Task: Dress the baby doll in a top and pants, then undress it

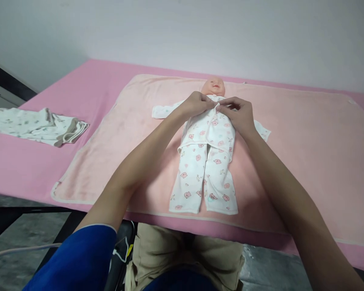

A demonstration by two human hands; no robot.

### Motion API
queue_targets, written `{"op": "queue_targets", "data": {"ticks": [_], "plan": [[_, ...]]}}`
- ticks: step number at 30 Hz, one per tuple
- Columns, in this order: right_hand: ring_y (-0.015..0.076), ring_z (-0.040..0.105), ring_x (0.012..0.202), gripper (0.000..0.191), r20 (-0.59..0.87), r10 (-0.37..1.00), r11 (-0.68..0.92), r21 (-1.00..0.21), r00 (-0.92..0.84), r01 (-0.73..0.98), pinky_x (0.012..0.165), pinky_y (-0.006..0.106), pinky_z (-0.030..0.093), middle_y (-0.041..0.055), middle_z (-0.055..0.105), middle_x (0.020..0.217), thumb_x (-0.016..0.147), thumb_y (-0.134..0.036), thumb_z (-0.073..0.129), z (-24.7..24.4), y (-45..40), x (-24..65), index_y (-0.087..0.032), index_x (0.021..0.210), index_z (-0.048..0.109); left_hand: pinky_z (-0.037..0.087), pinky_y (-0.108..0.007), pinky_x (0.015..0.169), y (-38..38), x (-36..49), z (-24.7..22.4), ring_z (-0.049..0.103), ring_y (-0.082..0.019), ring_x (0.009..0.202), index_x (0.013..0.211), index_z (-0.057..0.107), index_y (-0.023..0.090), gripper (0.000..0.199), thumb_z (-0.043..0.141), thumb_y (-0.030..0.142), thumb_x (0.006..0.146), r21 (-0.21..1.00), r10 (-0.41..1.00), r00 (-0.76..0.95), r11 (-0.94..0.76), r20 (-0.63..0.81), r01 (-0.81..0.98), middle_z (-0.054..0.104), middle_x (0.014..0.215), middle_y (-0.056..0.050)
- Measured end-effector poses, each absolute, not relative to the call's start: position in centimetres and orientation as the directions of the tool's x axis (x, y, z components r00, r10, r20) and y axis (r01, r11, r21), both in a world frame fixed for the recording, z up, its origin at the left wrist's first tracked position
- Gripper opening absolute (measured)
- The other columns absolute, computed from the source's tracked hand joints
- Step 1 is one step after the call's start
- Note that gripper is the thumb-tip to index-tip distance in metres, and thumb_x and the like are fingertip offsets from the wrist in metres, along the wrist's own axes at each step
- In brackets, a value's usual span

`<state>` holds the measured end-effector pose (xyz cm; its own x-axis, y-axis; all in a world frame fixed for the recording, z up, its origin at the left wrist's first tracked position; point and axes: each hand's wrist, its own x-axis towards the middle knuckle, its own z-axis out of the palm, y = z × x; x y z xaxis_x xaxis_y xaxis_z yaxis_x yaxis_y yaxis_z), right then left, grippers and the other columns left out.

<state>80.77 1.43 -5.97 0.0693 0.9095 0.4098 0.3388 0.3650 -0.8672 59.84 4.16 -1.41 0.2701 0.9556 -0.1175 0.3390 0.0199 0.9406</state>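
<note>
A baby doll [214, 86] lies on its back, head toward the wall. It wears a white baby top [202, 129] with pink animal prints and matching white trousers [189, 178]. At the upper chest, my left hand [198, 104] pinches the front edge of the top from the left. My right hand [239, 114] grips the same edge from the right, its fingertips close to the left ones. Whatever fastener may lie between the fingertips is too small to make out. Both sleeves of the top spread outward, partly hidden behind my hands.
Under the doll is a peach blanket [306, 161], spread over a pink-covered table [75, 87]. Folded white printed cloth [33, 125] lies at the table's left side. A pale wall [182, 36] stands behind, and the table's front edge is close to my body.
</note>
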Motion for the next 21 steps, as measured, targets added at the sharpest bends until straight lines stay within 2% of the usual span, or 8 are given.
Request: {"op": "queue_targets", "data": {"ticks": [4,11,17,21], "plan": [[0.023,0.069,0.086,0.023,0.436,0.895,0.367,-0.841,0.095,0.398,0.079,0.041,0.061,0.0042,0.082,0.098,0.078,-0.041,0.098,-6.3,1.5,80.7,-0.028,0.093,0.088,0.047,-0.033,0.074,4.5,59.8,-1.9,0.059,-0.018,0.079,0.084,0.068,0.018,0.019,0.084,0.028,0.084,0.932,0.956,0.29,-0.062,-0.048,0.357,0.057,0.074,-0.002],[0.0216,0.07,0.091,0.024,0.469,0.883,0.415,-0.806,0.027,0.422,0.082,0.04,0.06,0.003,0.08,0.105,0.085,-0.041,0.094,-6.5,1.5,80.7,-0.031,0.107,0.088,0.046,-0.035,0.072,4.7,59.3,-2.2,0.059,-0.02,0.076,0.078,0.065,0.02,0.022,0.085,0.029,0.084,0.931,0.946,0.325,-0.108,-0.011,0.348,0.052,0.07,-0.003],[0.0223,0.07,0.09,0.026,0.491,0.866,0.416,-0.813,0.097,0.407,0.086,0.042,0.062,0.0026,0.079,0.097,0.082,-0.042,0.096,-6.9,1.4,80.4,-0.027,0.091,0.077,0.045,-0.035,0.071,5.1,59.0,-2.6,0.058,-0.019,0.074,0.074,0.061,0.02,0.028,0.087,0.029,0.083,0.943,0.939,0.344,-0.118,0.005,0.31,0.048,0.067,-0.002],[0.0238,0.073,0.092,0.028,0.492,0.859,0.406,-0.823,0.14,0.398,0.088,0.043,0.063,0.0036,0.08,0.099,0.081,-0.044,0.097,-6.7,1.0,79.9,-0.027,0.091,0.078,0.044,-0.034,0.069,5.3,59.1,-2.8,0.057,-0.019,0.071,0.072,0.061,0.021,0.03,0.088,0.029,0.083,0.947,0.94,0.34,-0.114,0.006,0.299,0.046,0.064,-0.001]]}}
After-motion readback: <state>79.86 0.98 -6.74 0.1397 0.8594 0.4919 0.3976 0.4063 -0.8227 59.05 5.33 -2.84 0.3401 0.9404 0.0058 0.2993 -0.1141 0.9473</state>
